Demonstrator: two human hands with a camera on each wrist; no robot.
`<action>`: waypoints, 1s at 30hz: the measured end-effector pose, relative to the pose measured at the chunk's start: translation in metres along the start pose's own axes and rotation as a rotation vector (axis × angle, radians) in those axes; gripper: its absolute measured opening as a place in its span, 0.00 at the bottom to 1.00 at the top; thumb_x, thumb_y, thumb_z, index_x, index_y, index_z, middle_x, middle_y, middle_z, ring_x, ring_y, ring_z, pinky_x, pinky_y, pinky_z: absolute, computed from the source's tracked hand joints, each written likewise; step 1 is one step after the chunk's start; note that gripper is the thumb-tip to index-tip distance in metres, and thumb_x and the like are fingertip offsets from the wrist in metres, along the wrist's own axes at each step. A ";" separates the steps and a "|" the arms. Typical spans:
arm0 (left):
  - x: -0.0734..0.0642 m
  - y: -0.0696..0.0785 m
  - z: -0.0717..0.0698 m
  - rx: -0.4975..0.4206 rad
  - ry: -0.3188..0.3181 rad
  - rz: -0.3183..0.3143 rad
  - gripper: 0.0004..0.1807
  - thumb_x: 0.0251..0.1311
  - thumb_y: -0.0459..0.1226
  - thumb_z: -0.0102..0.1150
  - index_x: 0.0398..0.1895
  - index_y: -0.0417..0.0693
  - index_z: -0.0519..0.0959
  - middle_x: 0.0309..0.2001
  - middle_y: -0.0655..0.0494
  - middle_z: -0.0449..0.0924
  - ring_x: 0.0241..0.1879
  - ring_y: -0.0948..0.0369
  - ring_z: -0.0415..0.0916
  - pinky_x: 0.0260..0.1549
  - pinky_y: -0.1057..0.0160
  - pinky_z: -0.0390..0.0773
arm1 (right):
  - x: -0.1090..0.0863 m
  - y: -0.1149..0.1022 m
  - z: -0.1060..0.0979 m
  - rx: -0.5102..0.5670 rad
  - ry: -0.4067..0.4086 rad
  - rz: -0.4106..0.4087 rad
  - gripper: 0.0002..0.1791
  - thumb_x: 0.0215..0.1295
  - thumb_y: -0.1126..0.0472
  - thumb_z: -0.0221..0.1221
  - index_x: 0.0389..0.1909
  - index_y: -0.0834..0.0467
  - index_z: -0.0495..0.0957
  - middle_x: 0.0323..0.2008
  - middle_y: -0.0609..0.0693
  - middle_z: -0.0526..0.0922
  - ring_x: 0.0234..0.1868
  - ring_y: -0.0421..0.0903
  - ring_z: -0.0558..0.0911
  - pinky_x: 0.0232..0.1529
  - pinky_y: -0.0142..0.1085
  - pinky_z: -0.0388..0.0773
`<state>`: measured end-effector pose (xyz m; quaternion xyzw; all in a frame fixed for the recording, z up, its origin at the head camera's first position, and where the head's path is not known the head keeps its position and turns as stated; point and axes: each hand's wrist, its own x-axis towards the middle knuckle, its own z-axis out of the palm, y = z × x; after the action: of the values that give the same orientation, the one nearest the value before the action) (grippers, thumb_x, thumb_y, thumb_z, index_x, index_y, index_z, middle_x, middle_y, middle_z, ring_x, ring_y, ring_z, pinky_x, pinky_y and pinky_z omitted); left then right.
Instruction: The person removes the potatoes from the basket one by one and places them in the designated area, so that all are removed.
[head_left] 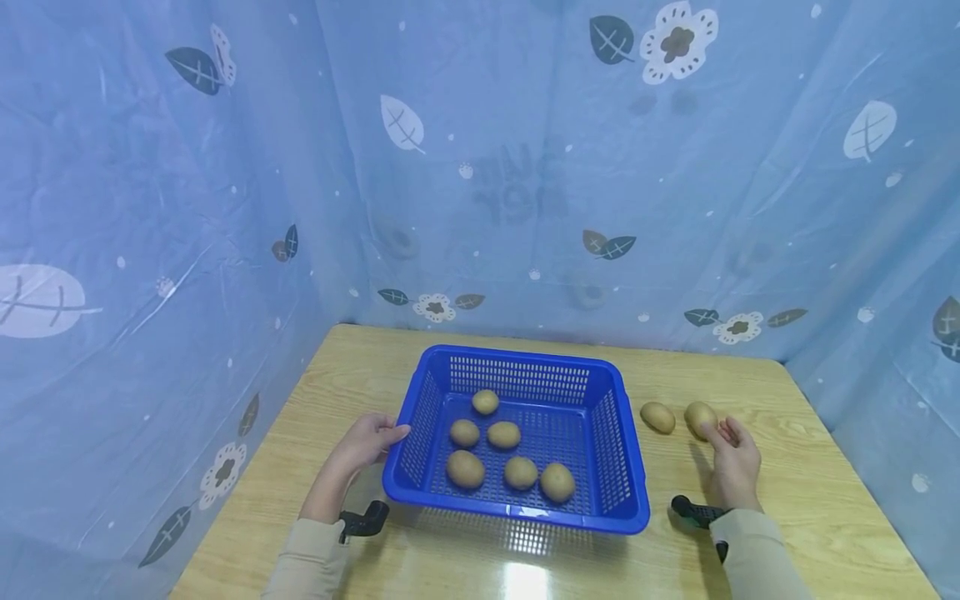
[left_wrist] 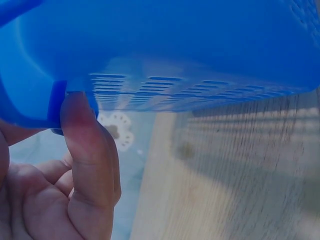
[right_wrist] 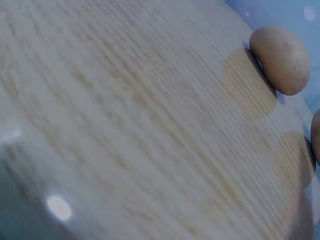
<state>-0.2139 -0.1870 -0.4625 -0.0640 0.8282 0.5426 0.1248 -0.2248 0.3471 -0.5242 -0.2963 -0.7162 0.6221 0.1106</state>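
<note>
A blue plastic basket (head_left: 517, 518) with slotted sides holds several potatoes (head_left: 465, 469). My left hand (head_left: 367, 442) grips its left rim, thumb on top and fingers beneath; the left wrist view shows a finger (left_wrist: 87, 145) against the underside of the blue rim (left_wrist: 30, 90). To the right of the basket, two potatoes lie side by side on the table. My right hand (head_left: 737, 467) is at the farther-right potato (head_left: 701, 419), its thumb overlapping that potato's near edge and the other fingers loosely bent. The nearer potato (head_left: 657, 417) also shows in the right wrist view.
A light wood-grain table (head_left: 810, 500) lies under everything. Blue curtains (head_left: 480, 167) printed with leaves and flowers hang along the table's back and sides. Each wrist wears a black camera mount, such as the right mount (head_left: 697, 511).
</note>
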 end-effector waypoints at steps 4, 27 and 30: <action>0.000 0.000 0.000 -0.014 -0.001 0.005 0.13 0.67 0.37 0.52 0.39 0.33 0.78 0.32 0.48 0.83 0.32 0.59 0.81 0.42 0.53 0.83 | 0.001 -0.001 0.000 -0.028 -0.005 -0.031 0.42 0.66 0.46 0.54 0.73 0.58 0.47 0.65 0.47 0.60 0.65 0.43 0.60 0.68 0.28 0.59; -0.002 0.003 0.000 -0.045 -0.003 -0.002 0.14 0.66 0.38 0.53 0.43 0.32 0.77 0.33 0.48 0.83 0.33 0.58 0.81 0.41 0.54 0.83 | 0.001 -0.004 -0.009 -0.073 0.011 -0.077 0.40 0.67 0.48 0.54 0.73 0.57 0.48 0.70 0.51 0.57 0.65 0.40 0.60 0.67 0.27 0.59; -0.003 0.003 0.000 -0.039 -0.005 -0.002 0.14 0.66 0.38 0.52 0.43 0.32 0.77 0.33 0.48 0.83 0.33 0.58 0.81 0.42 0.54 0.83 | -0.001 -0.008 -0.009 -0.045 -0.013 -0.107 0.40 0.67 0.49 0.54 0.74 0.57 0.48 0.71 0.52 0.55 0.68 0.43 0.57 0.68 0.27 0.58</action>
<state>-0.2120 -0.1864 -0.4592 -0.0659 0.8171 0.5587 0.1260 -0.2220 0.3537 -0.5149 -0.2560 -0.7454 0.6011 0.1323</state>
